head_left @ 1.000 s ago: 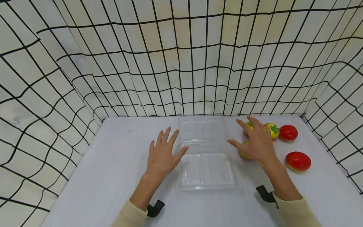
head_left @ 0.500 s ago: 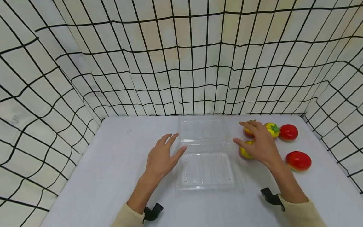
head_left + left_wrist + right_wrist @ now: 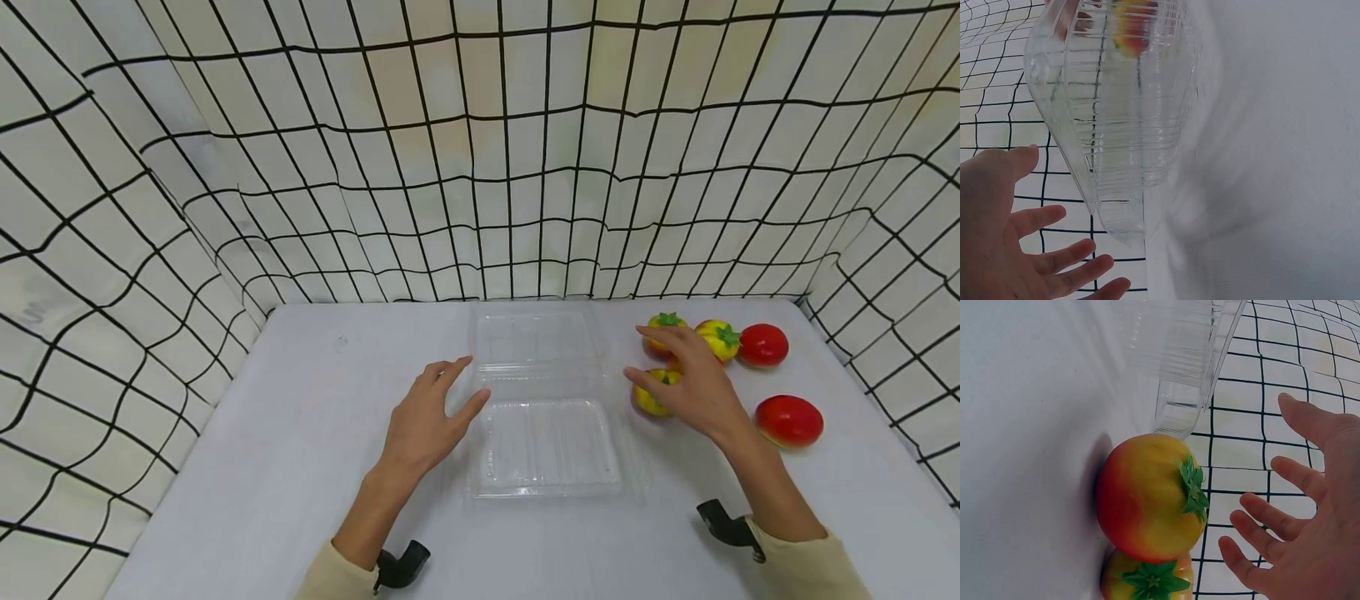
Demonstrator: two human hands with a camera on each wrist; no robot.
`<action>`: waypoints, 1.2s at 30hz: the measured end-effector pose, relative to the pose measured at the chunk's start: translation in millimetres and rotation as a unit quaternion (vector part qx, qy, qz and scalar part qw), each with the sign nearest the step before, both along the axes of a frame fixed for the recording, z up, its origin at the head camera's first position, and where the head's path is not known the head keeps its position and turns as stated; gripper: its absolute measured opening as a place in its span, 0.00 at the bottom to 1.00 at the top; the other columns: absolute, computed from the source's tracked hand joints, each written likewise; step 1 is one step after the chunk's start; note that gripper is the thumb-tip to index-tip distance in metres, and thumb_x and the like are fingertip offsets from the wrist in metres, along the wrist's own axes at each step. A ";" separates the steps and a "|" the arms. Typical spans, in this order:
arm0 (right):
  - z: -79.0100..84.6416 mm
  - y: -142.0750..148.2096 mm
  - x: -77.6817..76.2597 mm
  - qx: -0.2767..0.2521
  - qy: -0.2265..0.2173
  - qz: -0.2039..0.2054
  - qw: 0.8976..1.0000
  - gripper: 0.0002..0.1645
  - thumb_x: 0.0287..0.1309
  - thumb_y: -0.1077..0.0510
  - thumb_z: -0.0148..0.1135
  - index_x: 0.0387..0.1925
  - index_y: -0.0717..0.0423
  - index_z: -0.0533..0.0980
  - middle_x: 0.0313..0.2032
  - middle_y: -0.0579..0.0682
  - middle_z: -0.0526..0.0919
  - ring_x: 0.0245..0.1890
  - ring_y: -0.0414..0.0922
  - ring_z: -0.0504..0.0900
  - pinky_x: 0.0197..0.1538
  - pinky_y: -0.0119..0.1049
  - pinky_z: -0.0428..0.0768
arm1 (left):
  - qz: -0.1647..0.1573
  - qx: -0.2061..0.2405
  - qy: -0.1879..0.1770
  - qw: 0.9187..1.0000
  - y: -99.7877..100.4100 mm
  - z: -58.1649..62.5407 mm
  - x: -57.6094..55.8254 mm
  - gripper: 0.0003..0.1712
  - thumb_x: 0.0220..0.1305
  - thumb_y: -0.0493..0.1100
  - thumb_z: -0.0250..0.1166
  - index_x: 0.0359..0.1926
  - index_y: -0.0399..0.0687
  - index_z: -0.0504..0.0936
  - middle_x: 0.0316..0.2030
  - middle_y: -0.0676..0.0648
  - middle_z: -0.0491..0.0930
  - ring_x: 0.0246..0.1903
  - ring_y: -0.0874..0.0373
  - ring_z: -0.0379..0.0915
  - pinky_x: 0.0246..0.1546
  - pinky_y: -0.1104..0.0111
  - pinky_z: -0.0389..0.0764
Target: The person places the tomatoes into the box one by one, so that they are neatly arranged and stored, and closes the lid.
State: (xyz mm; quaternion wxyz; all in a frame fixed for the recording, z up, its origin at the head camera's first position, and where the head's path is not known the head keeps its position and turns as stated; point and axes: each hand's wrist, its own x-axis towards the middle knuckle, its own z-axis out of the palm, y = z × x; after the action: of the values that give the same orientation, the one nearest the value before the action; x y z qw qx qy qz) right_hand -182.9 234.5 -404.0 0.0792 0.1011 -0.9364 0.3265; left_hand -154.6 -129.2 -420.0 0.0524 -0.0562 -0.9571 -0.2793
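Observation:
A clear plastic clamshell box (image 3: 551, 450) lies spread on the white table, its lid half (image 3: 536, 337) at the back. Left of it my left hand (image 3: 423, 425) hovers with loosely bent fingers, holding nothing. My right hand (image 3: 697, 387) hangs over a cluster of yellow-red round fruits with green leafy tops, thumb and fingers spread apart and nothing between them. The nearest such fruit (image 3: 651, 402) shows under the thumb, right of the box; another fruit (image 3: 663, 321) lies behind the fingers. In the right wrist view, a gap shows between my fingers and the yellow-red fruit (image 3: 1150, 497).
A yellow fruit with a green top (image 3: 720, 340) lies at the back right, beside a red oval fruit (image 3: 763, 345). Another red fruit (image 3: 789, 421) lies nearer, right of my right forearm. Black netting (image 3: 510, 183) over white walls borders the table's back and sides.
My right hand has shifted a little right and back towards me, uncovering more of the fruits. The left hand has drawn back slightly and its fingers have bent more.

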 end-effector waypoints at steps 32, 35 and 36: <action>-14.4 21.8 7.1 -0.015 -0.025 0.001 1.000 0.39 0.59 0.50 0.76 0.69 0.57 0.74 0.63 0.63 0.75 0.64 0.63 0.71 0.66 0.68 0.74 | 0.002 0.057 -0.024 0.998 -3.0 -10.8 5.8 0.32 0.71 0.60 0.65 0.73 0.64 0.73 0.50 0.45 0.81 0.47 0.52 0.82 0.36 0.64 0.80; -15.4 23.3 7.4 -0.013 -0.031 0.000 0.999 0.40 0.59 0.48 0.77 0.69 0.57 0.74 0.63 0.64 0.75 0.64 0.64 0.71 0.67 0.69 0.73 | -0.004 0.065 -0.023 0.998 -3.7 -12.4 5.8 0.32 0.71 0.58 0.66 0.73 0.64 0.74 0.49 0.45 0.81 0.45 0.53 0.82 0.34 0.65 0.79; -15.5 23.8 7.6 -0.013 -0.035 0.000 0.999 0.40 0.59 0.48 0.77 0.69 0.57 0.74 0.64 0.63 0.75 0.65 0.63 0.71 0.67 0.69 0.73 | -0.006 0.069 -0.024 0.997 -3.9 -12.9 5.7 0.31 0.71 0.58 0.66 0.73 0.64 0.74 0.48 0.45 0.81 0.45 0.53 0.82 0.35 0.66 0.78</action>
State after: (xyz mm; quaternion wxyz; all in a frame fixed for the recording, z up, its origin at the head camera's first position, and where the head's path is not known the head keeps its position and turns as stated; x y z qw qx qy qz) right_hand -175.3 258.3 -419.5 0.0479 0.0890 -0.9344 0.3416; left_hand -148.9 -133.1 -432.9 0.0317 -0.0511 -0.9362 -0.3463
